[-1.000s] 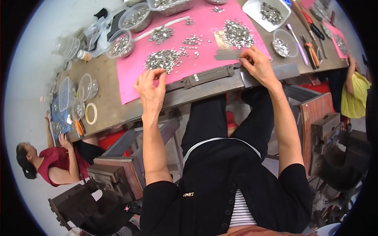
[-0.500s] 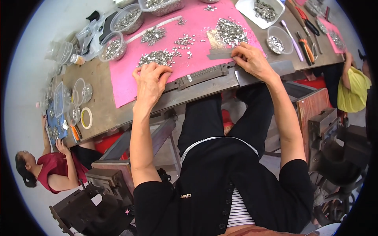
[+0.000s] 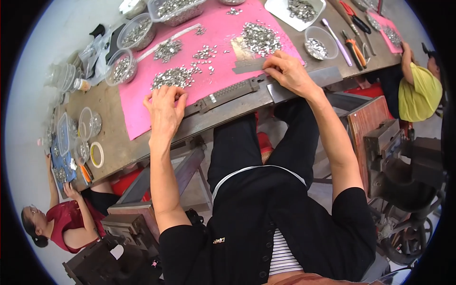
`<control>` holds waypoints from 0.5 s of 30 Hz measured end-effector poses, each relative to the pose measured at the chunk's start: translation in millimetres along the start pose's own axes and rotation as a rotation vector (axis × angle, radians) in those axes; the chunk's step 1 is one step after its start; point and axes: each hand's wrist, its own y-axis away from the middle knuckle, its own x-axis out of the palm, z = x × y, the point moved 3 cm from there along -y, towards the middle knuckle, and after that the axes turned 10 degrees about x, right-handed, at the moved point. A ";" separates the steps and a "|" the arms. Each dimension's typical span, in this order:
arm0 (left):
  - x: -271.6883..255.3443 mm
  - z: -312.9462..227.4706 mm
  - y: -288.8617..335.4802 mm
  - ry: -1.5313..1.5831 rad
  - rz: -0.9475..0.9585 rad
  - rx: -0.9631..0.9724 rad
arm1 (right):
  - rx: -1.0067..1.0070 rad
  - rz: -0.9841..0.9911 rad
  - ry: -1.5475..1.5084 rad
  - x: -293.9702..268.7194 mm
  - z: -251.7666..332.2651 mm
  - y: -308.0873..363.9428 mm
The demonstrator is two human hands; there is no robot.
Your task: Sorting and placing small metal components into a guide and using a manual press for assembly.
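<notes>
Workshop desk [image 3: 114, 142] carries a pink mat [image 3: 142, 102]. Since a moment ago, the left hand [image 3: 165, 108] has slid onto the nearest heap of metal pieces [image 3: 172, 77], fingers curled, picking. The right hand [image 3: 289, 72] stays pressing a grey strip [image 3: 249, 66] beside the metal rail [image 3: 228, 92].

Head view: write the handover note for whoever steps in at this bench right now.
Left hand: flat on the pink mat, fingertips in the nearest pile of small silver parts; whether it grips any, cannot tell.
Right hand: pressing on a grey strip at the mat's edge.
Long metal jig lies between the hands on the bench front.
Done: parts sorted into several piles and clear bowls.
Left: loose piles remain on the mat.
</notes>
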 end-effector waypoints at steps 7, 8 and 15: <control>12.0 -28.2 1.0 0.282 -0.162 0.098 | 0.244 -0.014 -0.123 -2.1 7.0 -0.7; 14.5 -35.3 0.7 0.314 -0.169 0.114 | 0.225 -0.043 -0.124 -2.2 7.7 -0.7; 30.5 -56.4 -3.6 0.276 -0.224 0.221 | 0.156 -0.152 -0.291 26.1 23.1 16.6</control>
